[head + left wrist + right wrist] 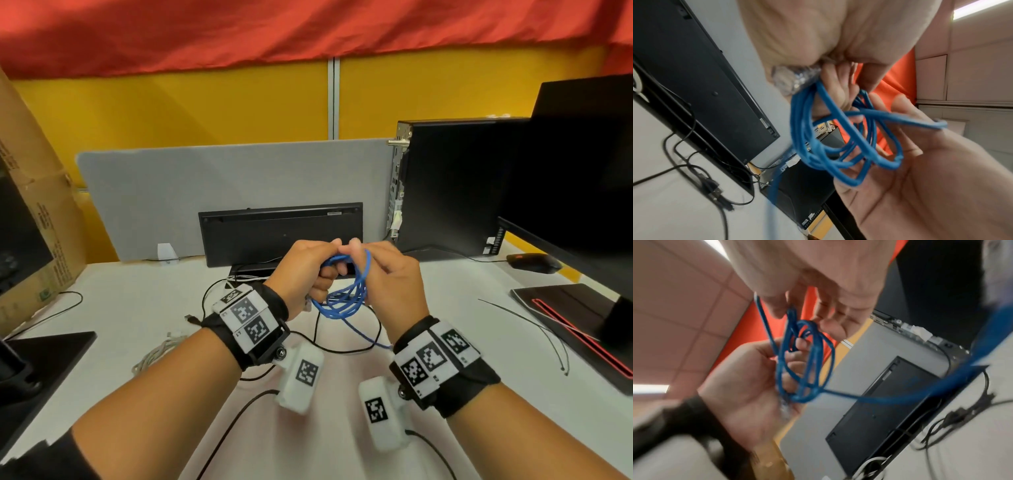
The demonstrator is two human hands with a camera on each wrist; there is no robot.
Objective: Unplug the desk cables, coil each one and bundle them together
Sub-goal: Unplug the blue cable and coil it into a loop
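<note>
Above the middle of the desk I hold a blue cable wound into several loops. My left hand grips the coil, fingers curled round the loops, and a clear plug sticks out below its palm. My right hand faces it and pinches a strand at the top of the coil. A loose tail of the blue cable trails down towards my right wrist. On the white desk lie a pale braided cable and black cables.
A black keyboard leans on the grey divider behind my hands. A black PC tower, monitor, its stand and a mouse are on the right. A cardboard box and another monitor base stand left.
</note>
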